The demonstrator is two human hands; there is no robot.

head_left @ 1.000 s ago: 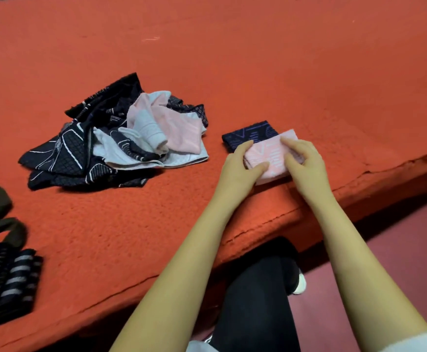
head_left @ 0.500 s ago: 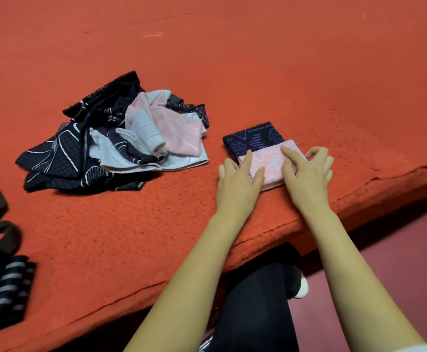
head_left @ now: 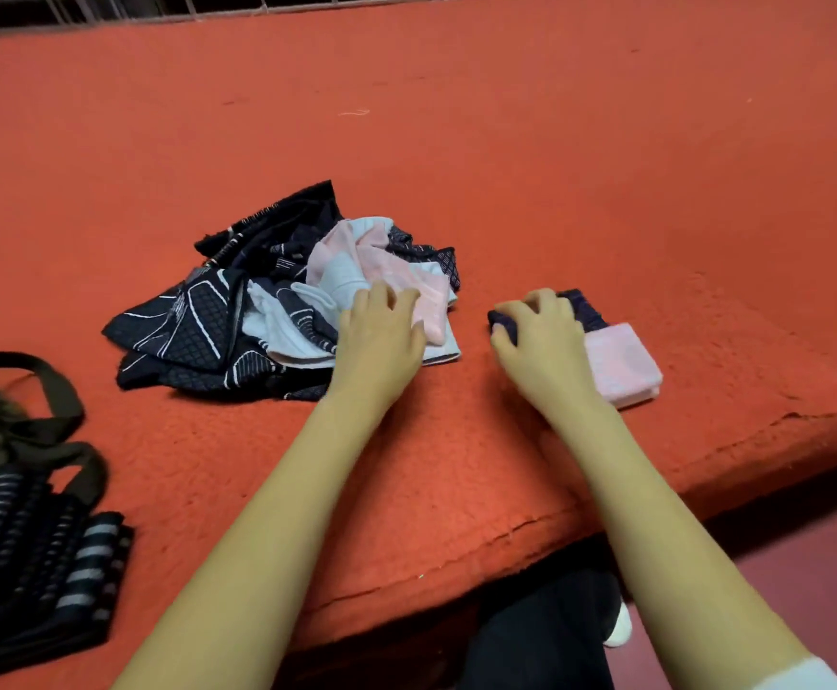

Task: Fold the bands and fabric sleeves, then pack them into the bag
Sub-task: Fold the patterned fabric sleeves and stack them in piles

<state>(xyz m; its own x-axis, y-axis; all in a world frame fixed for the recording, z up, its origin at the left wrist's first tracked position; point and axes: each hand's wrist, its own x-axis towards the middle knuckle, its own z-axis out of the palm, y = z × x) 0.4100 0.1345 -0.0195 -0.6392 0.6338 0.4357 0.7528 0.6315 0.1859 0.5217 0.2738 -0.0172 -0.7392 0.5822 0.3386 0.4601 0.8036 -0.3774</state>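
1. We judge the pieces to be soft, light and limp. A fold will likely open if lifted by one corner, so we would take it across its full thickness, thumb below and fingers on top. A loose piece is best drawn from the pile (head_left: pixel 197 316) by a free edge, so it does not drag its tangled neighbours.
2. Our left hand (head_left: pixel 381 336) lies on the near right side of the pile. Its fingers are spread and loosely bent on a pink sleeve (head_left: pixel 396 276), with no pinch that we can see.
3. Our right hand (head_left: pixel 541 346) covers the left end of the navy fold (head_left: pixel 588 311). Its fingers curl over the far edge and the thumb is on the near side, so it seems to grip.
4. The pink fold (head_left: pixel 623 363) lies just right of that hand, overlapping the navy fold, near the mat (head_left: pixel 606 166) edge.
5. The bag (head_left: pixel 23 540) lies well apart, at far left.
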